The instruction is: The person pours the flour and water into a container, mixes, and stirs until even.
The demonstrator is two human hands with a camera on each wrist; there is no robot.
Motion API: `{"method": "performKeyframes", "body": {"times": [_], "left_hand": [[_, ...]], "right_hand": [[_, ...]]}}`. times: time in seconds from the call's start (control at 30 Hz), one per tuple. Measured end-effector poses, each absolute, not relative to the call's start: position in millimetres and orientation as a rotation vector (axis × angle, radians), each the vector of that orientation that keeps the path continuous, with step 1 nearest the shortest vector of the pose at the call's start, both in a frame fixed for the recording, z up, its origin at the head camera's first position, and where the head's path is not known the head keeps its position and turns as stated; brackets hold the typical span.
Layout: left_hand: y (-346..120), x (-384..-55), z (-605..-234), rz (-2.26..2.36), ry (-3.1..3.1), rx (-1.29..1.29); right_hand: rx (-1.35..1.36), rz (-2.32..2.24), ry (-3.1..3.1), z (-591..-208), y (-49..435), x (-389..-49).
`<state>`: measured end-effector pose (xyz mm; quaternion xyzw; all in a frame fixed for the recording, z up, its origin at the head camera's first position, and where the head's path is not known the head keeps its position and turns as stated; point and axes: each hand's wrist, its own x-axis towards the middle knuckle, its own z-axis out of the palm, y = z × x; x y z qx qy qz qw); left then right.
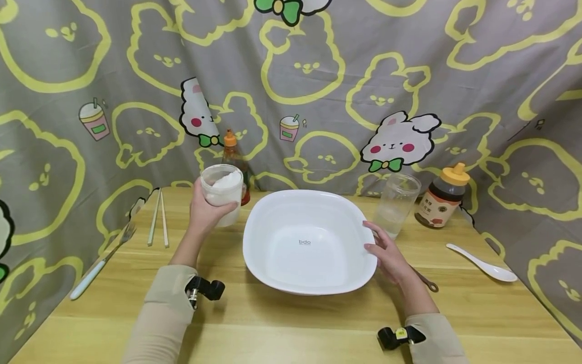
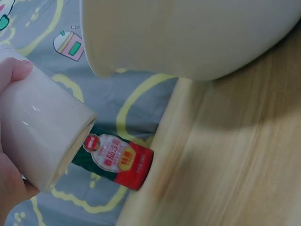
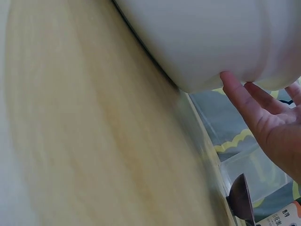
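Observation:
My left hand (image 1: 205, 212) grips a translucent plastic tub (image 1: 229, 215) with white powder heaped inside. The tub is held up to the left of a white basin (image 1: 313, 280); its outer wall and base also show in the left wrist view. At the basin's right rim is my right hand (image 1: 386, 255), pinching it with fingertips over the edge. From the right wrist view, fingers (image 3: 242, 96) press the outer wall of the basin. The inside of the basin shows only a small printed mark on its floor. Behind the tub stands an orange-capped red sauce bottle (image 1: 231, 153).
To the right stand a clear cup (image 1: 395, 202) with liquid and a yellow-capped dark bottle (image 1: 440, 197). A white spoon (image 1: 484, 263) and a dark ladle (image 3: 241, 197) lie on that side. Chopsticks (image 1: 158, 220) and a fork (image 1: 102, 263) lie left. A patterned curtain (image 1: 313, 91) hangs behind.

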<state>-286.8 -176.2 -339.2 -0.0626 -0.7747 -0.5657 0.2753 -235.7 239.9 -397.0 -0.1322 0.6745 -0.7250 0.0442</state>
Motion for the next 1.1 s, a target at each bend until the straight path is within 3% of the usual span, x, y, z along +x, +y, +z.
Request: {"method": "performKeyframes", "body": {"times": [0.37,0.83,1.1], "left_hand": [[-166,-286,-319,-1.343,-2.218,-0.3],[-146,-285,-298,-0.687,-2.409,-0.53],[-138,-282,-296,-0.607,-2.373,-0.612]], "right_hand": [[-0.356,-2.203,2.083,-395,237,-236],[-0.344,-2.196,2.082,-395,237,-235],[-0.354,-2.219,2.048,-396,238,-235]]}}
